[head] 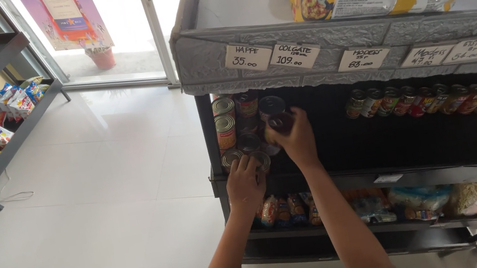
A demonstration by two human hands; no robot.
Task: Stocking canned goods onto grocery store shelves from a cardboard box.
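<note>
In the head view, near the frame's centre, the right hand (299,140) is gripping a dark can (280,122) at its upper left, fingers wrapping it; the can is standing roughly upright, lid tilting slightly toward the camera. Lower left, the left hand (244,183) is closing over a silver-topped can (254,159) standing upright on the dark shelf (347,168) beside stacked cans (225,123).

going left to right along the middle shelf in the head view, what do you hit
stacked cans → left hand on a can → right hand holding a dark can → bare dark shelf → row of small jars
</note>
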